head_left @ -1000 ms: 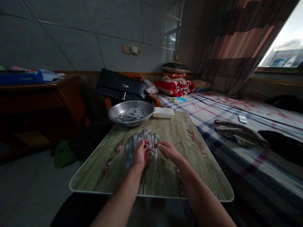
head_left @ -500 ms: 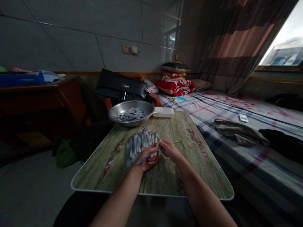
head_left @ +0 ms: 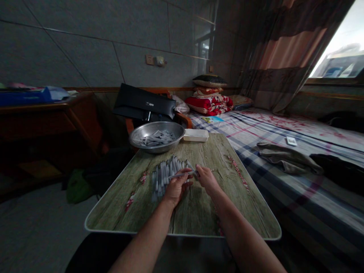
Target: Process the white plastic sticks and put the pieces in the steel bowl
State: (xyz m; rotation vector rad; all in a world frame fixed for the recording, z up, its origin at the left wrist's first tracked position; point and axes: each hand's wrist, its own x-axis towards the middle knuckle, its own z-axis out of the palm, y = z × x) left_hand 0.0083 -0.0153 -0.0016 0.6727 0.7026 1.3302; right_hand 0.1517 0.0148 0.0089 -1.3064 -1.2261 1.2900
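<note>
Left hand (head_left: 176, 188) and right hand (head_left: 207, 180) pinching a slim white tube (head_left: 182, 175) between them, a pile of matching tubes (head_left: 163, 176) under the left hand on the tabletop (head_left: 122, 206), a steel bowl (head_left: 178, 132) holding more tubes (head_left: 157, 138) beyond the hands

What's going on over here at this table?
A person holds a thin white tube between the fingers of the left hand and the right hand, just above a heap of similar tubes on a wood-print tabletop. A steel bowl holding more pale pieces stands at the far edge, beside a white tray.
</note>
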